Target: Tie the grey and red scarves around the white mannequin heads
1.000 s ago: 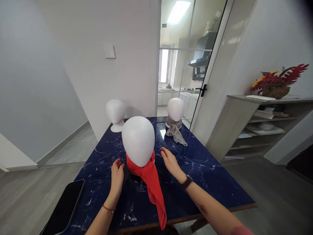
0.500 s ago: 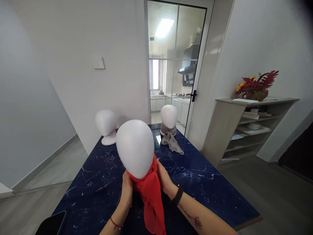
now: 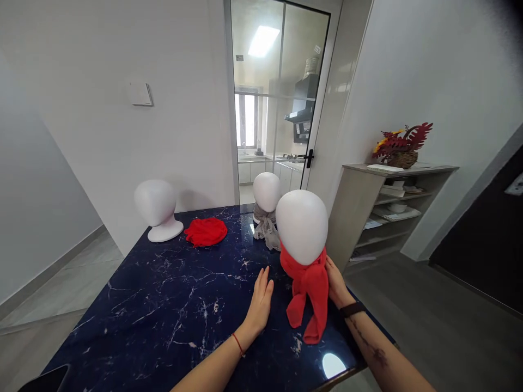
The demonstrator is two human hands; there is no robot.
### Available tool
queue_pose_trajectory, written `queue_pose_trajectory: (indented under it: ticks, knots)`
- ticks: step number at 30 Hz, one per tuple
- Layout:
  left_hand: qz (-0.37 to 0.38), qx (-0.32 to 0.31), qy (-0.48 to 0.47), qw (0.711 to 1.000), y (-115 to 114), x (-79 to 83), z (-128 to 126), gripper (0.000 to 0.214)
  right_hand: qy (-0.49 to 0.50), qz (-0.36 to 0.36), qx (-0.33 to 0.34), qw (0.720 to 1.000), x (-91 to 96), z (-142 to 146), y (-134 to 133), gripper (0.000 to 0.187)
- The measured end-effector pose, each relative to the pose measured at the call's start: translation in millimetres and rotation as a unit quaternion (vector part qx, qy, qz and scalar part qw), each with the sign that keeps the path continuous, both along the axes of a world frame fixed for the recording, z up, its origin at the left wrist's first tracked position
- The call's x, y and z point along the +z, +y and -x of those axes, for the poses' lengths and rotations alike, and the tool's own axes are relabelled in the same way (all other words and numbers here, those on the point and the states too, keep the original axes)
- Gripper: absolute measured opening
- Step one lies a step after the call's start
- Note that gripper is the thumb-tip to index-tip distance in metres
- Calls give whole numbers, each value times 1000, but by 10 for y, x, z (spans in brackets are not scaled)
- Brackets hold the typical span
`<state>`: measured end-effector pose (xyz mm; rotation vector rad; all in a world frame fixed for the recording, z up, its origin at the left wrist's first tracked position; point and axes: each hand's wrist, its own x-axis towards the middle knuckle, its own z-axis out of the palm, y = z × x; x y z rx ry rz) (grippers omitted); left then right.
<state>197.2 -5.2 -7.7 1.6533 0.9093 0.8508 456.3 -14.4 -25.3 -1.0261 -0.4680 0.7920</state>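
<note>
A white mannequin head (image 3: 302, 226) stands at the right side of the table. Around its neck is a knotted red scarf (image 3: 314, 296), its two ends hanging down in front. My right hand (image 3: 337, 283) is closed against the right side of the scarf-wrapped neck, its fingers partly hidden behind the scarf. My left hand (image 3: 260, 302) is apart from the head, to its left, open with the fingers stretched out just above the tabletop. Nothing is in it.
On the dark blue marbled table (image 3: 163, 305) are a bare mannequin head (image 3: 155, 201), a bunched red cloth (image 3: 206, 231) and a head (image 3: 267, 190) with a grey scarf (image 3: 265, 226). A dark phone-like object (image 3: 44, 381) lies at the front left. A shelf (image 3: 359, 201) stands right.
The mannequin head with the red scarf has moved right and farther away. My left hand has let go of it; my right hand stays at its side. The bunched red cloth has come into view.
</note>
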Motion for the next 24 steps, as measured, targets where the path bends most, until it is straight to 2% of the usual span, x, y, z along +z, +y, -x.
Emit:
queue_pose_trajectory:
  ticks: [2,5,13,18,24]
  knots:
    - [-32,-11,27,999,-61,-26,51,56,-8,10,4,1000,-6,-238,84,40]
    - [-50,-5,41,998,-105,-31,106,52,-10,29,7,1000,11,-421,237,35]
    - [-38,1,39,999,-92,22,101,51,-40,26,64,997,-1,-361,743,37]
    - [-53,8,21,998,-85,48,113,46,-72,49,17,996,3,-288,1005,26]
    - [-68,11,14,998,-89,31,110,43,-129,86,-80,985,-85,-245,1050,23]
